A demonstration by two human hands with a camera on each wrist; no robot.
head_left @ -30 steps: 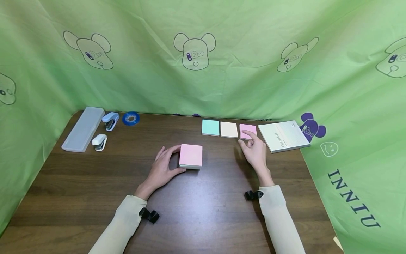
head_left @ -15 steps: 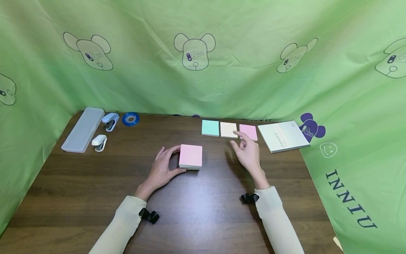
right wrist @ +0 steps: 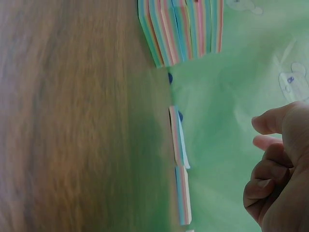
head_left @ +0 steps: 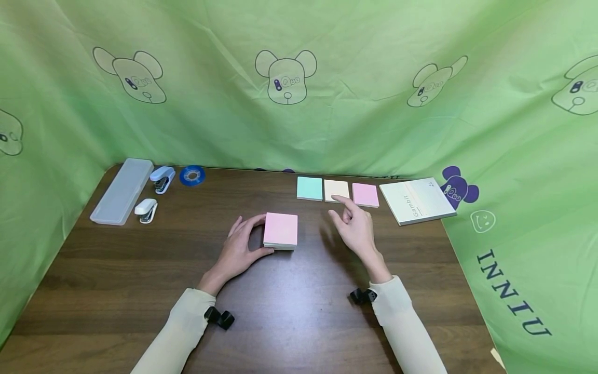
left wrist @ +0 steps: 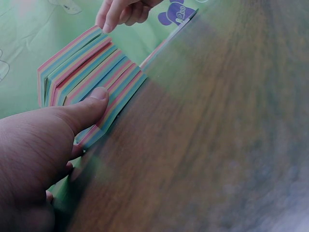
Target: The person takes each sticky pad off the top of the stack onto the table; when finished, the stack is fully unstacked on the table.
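Note:
A thick stack of sticky note pads [head_left: 281,228] stands mid-table, pink on top. Striped layers of pink, blue and yellow show along its sides [left wrist: 89,65] in the left wrist view. My left hand [head_left: 239,248] holds this stack from its left, thumb along the near side and fingers round the far side. My right hand [head_left: 356,228] hovers over the table to the right of the stack, holding nothing. Its index finger points forward, overlapping the cream sticky note pad [head_left: 335,188] in the head view. On either side of that pad lie a teal pad [head_left: 309,188] and a pink pad [head_left: 366,195].
At the right back lies a white notebook [head_left: 418,201] marked Gambit. A translucent case [head_left: 122,192], a blue stapler [head_left: 162,179], a white stapler [head_left: 147,210] and a blue tape roll [head_left: 192,175] occupy the left back. Green cloth [head_left: 289,135] hangs behind the table.
My right hand has moved left, from over the small pink pad to near the cream one. The left hand and its stack have stayed in place.

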